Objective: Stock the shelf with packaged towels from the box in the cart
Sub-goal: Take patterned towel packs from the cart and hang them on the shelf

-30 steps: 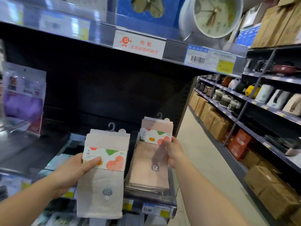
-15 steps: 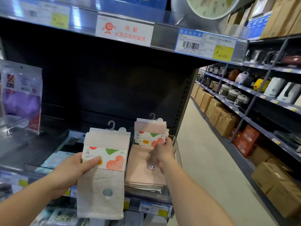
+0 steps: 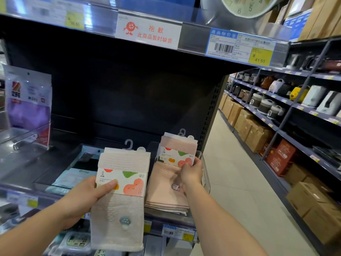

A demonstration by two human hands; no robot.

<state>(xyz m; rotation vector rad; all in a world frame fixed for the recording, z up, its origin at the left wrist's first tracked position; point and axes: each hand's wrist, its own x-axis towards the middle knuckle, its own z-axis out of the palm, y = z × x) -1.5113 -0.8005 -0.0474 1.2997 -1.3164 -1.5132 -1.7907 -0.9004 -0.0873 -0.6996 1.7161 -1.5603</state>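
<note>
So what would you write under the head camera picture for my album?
Left hand holds a cream towel while the right hand sets a pink towel on the shelf stack.

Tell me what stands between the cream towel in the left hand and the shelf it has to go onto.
Nothing visible does. The left hand holds the cream towel up in front of the shelf, beside the pink towel stack that the right hand touches.

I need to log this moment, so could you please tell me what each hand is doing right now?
Left hand: holds the cream towel by its paper band.
Right hand: grips the pink towel on the stack at its band.
</note>
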